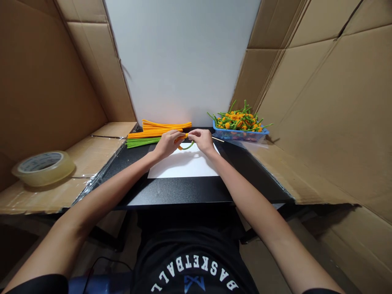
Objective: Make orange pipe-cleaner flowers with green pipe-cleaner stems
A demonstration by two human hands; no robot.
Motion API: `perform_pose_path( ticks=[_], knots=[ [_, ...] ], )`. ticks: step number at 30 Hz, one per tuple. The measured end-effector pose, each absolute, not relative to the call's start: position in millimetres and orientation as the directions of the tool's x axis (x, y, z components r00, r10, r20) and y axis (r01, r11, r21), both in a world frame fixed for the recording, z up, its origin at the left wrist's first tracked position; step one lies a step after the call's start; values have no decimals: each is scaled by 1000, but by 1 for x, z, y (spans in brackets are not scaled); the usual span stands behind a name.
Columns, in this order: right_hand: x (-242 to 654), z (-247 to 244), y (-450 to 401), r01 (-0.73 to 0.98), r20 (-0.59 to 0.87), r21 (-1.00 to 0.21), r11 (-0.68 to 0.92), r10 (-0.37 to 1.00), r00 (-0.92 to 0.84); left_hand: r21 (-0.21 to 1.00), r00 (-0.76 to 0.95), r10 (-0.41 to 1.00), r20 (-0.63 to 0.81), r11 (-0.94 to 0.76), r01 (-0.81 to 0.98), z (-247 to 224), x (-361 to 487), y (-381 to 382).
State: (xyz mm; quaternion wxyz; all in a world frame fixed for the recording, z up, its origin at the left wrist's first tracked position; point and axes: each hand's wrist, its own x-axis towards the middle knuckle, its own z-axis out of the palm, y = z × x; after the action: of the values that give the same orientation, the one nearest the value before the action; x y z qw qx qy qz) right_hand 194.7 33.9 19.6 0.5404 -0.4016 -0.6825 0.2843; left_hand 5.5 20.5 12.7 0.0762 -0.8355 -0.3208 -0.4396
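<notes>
Above a white sheet of paper [183, 167], my left hand [170, 143] and my right hand [201, 140] meet with fingertips pinched together. Between them is an orange pipe cleaner [186, 135], gripped from both sides. A green pipe cleaner [188, 146] curves below the fingers, with a bit of orange at its left end. The fingers partly hide how the two colours join. Close behind my left hand lie bundles of orange pipe cleaners [153, 133] and green pipe cleaners [142, 142].
At the back right, a blue basket [239, 134] is heaped with orange-and-green pipe cleaner pieces [237, 118]. A thin stick [218, 139] lies beside my right hand. A roll of clear tape [44, 168] rests on cardboard at the left. Cardboard walls [330, 106] flank the black table [183, 192].
</notes>
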Motion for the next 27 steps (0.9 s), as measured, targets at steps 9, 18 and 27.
perform_pose_path(
  ticks=[9, 18, 27],
  knots=[
    [192, 29, 25, 413, 526, -764, 495, 849, -43, 230, 302, 527, 794, -721, 654, 13, 6, 22],
    [194, 29, 23, 475, 608, -653, 590, 782, -137, 170, 342, 500, 796, -726, 666, 12, 10, 20],
    [197, 32, 25, 487, 610, -645, 589, 780, -137, 144, 319, 579, 750, -614, 776, 15, 8, 14]
  ],
)
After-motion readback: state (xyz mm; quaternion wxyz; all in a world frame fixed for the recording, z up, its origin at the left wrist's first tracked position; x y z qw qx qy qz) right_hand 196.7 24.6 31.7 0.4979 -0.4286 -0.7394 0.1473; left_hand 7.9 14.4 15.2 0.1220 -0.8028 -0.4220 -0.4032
